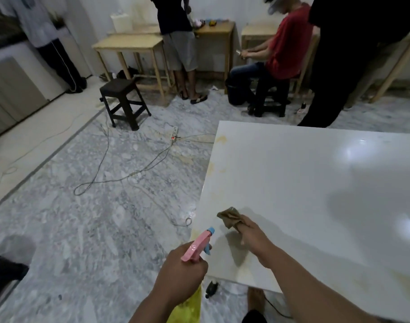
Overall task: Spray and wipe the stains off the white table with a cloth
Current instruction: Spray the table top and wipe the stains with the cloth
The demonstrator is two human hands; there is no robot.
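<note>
The white table point(304, 178) fills the right half of the view. Yellowish stains point(219, 142) mark its left edge, and more show near its front right. My right hand point(250, 231) presses a crumpled brown cloth point(230, 216) onto the table near the front left corner. My left hand point(183, 269) grips a spray bottle point(198, 244) with a pink trigger head, blue nozzle and yellow body, held just off the table's left edge and aimed toward the table.
Cables and a power strip point(174, 134) lie across the marble floor to the left. A dark stool point(123, 99) stands further back. Three people work at wooden tables point(131, 44) by the far wall; one in black point(343, 66) stands at the table's far edge.
</note>
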